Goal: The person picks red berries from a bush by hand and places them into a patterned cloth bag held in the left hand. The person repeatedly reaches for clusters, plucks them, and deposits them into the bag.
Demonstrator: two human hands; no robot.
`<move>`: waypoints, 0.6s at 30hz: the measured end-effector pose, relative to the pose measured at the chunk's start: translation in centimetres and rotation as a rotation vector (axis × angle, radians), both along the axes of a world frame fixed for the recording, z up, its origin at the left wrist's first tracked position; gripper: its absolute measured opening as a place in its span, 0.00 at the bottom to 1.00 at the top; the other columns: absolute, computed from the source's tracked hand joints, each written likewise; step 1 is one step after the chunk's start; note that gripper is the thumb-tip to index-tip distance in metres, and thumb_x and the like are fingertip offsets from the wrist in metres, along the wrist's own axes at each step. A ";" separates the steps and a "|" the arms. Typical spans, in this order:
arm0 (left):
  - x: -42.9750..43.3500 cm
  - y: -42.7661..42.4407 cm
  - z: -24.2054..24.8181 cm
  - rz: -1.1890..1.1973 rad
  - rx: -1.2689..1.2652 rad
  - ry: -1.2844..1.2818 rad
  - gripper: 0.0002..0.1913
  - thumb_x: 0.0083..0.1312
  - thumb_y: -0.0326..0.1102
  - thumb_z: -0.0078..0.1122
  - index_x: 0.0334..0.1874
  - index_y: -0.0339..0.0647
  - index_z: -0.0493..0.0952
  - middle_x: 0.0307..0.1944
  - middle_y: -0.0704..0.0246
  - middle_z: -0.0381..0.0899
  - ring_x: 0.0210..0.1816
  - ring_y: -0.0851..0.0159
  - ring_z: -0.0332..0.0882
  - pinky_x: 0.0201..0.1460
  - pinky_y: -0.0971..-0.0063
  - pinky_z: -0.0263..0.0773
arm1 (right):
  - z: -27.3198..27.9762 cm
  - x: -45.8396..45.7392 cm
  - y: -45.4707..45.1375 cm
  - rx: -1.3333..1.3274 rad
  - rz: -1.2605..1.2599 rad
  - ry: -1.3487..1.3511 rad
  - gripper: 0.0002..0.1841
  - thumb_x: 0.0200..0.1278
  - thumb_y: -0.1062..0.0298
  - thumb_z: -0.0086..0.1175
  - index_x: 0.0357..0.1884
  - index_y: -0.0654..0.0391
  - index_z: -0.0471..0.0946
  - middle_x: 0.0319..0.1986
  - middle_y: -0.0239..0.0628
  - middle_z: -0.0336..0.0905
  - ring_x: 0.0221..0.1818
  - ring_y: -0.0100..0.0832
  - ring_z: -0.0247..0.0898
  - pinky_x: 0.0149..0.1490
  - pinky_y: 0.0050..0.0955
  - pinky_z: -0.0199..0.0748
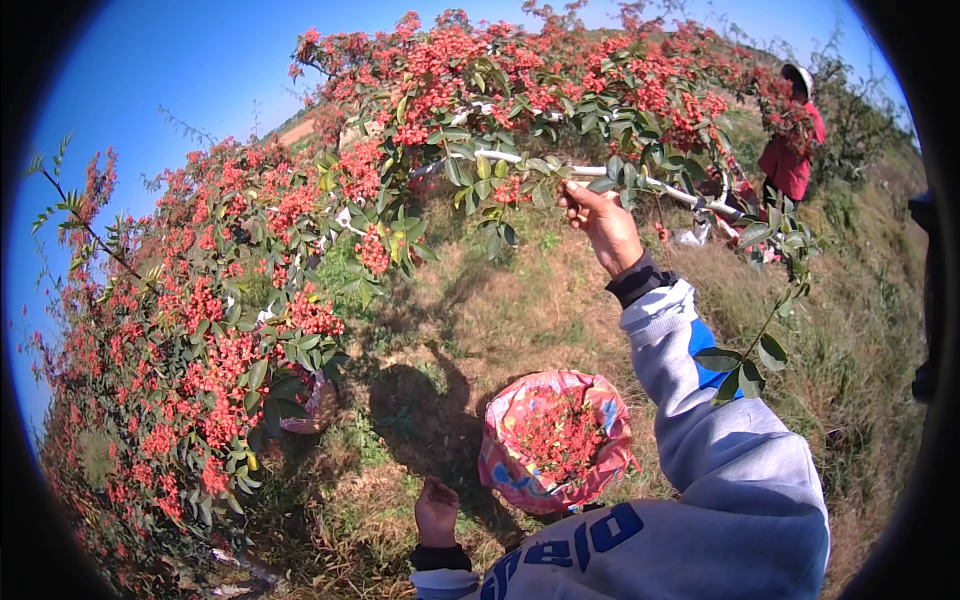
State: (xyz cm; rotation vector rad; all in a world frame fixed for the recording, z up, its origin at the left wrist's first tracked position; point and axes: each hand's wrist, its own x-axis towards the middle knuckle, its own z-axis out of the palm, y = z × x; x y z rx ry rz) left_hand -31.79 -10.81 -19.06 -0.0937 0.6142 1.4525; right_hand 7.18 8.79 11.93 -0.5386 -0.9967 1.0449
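Note:
My right hand (600, 223) reaches up to a white-grey branch (585, 171) of a Sichuan pepper shrub. Its thumb and fingertips close on a leafy twig (541, 189) just under that branch. A small red berry cluster (510, 190) hangs to the left of the fingertips. Low in the view, my left hand (437, 508) hangs with loosely curled fingers and nothing visible in it. Right of it, on the ground, stands a round basket lined with pink patterned sheeting (499, 469). Picked red berry clusters (556, 435) with some leaves lie inside.
Dense shrubs with red berries (217, 375) fill the left side and arch across the top. A second lined basket (322, 409) is partly hidden by leaves. A person in red (799, 150) stands at the upper right. A leafy shoot (750, 367) hangs by my right sleeve.

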 end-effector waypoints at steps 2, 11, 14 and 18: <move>-0.2 0.1 -0.4 -0.016 0.001 -0.015 0.06 0.63 0.31 0.49 0.37 0.45 0.76 0.33 0.72 0.80 0.33 0.68 0.77 0.40 0.70 0.73 | -1.3 1.7 -0.1 0.042 -0.184 -0.162 0.10 0.56 0.63 0.57 0.32 0.61 0.79 0.22 0.30 0.77 0.20 0.18 0.66 0.27 0.18 0.63; 0.3 3.8 -2.8 -0.056 -0.028 0.241 0.07 0.62 0.33 0.52 0.41 0.43 0.74 0.35 0.69 0.78 0.38 0.66 0.76 0.43 0.67 0.72 | -16.8 6.5 -4.6 -0.163 0.136 -0.857 0.11 0.58 0.67 0.56 0.41 0.60 0.78 0.32 0.30 0.79 0.35 0.19 0.72 0.41 0.21 0.71; 2.8 6.3 1.4 -0.147 0.023 0.355 0.10 0.62 0.35 0.53 0.44 0.43 0.73 0.38 0.68 0.77 0.42 0.65 0.75 0.46 0.67 0.71 | -22.3 8.0 -8.5 -0.373 0.212 -0.547 0.11 0.59 0.67 0.55 0.41 0.61 0.77 0.31 0.31 0.79 0.34 0.21 0.73 0.40 0.21 0.72; 9.7 11.1 13.1 -0.351 0.344 0.503 0.14 0.62 0.35 0.53 0.50 0.41 0.69 0.42 0.66 0.75 0.44 0.64 0.75 0.47 0.70 0.71 | -31.0 8.4 -14.1 -0.486 0.077 -0.556 0.10 0.59 0.66 0.55 0.40 0.61 0.77 0.30 0.32 0.79 0.31 0.24 0.75 0.35 0.23 0.75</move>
